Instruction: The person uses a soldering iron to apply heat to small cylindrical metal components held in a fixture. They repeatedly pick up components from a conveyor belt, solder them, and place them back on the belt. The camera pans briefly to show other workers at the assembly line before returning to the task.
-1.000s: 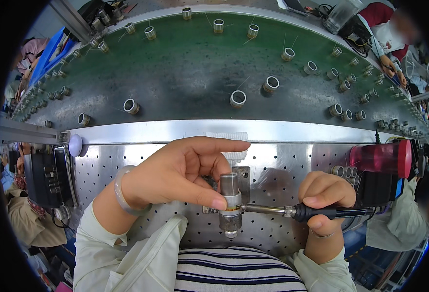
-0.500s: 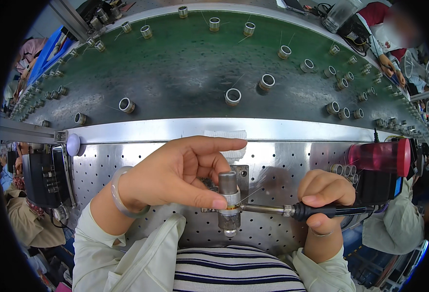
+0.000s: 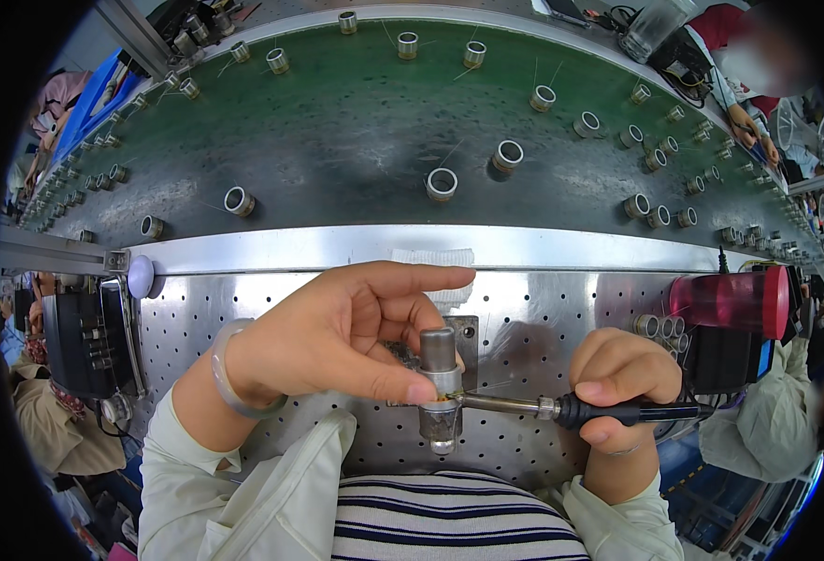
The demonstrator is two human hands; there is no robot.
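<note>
— Both grips?
— Left hand [image 3: 337, 332], nearly closed, pinched one metal ring [image 3: 446, 382]; right hand [image 3: 625, 388] closed round one soldering iron [image 3: 573, 409].
— Ring's position?
— Sat around one metal cylinder [image 3: 438, 349], iron's tip at its right.

This is a factory workshop: a green belt [image 3: 337, 122] carrying metal rings [image 3: 442, 195] spans the upper frame; a perforated counter [image 3: 206, 304] and soldering iron [image 3: 577, 410] sit below.

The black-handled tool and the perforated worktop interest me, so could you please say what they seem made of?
Tool handle: probably plastic or rubber, being black and faintly shiny. Shaft: apparently metal, silvery with a bright highlight. Worktop: likely bare metal, perhaps steel, given its grey sheen and soft reflections.
</note>
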